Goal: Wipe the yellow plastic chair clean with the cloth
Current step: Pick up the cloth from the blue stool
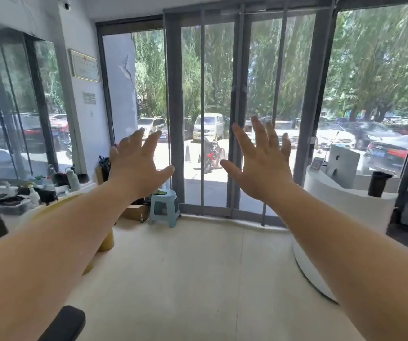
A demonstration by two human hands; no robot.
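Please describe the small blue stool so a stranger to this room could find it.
Look at the big glass sliding doors straight ahead. At their lower left corner stands the stool, just right of a cardboard box. It alone is pale blue plastic, with something green on its seat.

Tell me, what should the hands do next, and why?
Probably lower them and look for the cloth: the left hand and right hand are open, empty, raised in the air; no cloth shows, and the yellow chair peeks out under the left arm.
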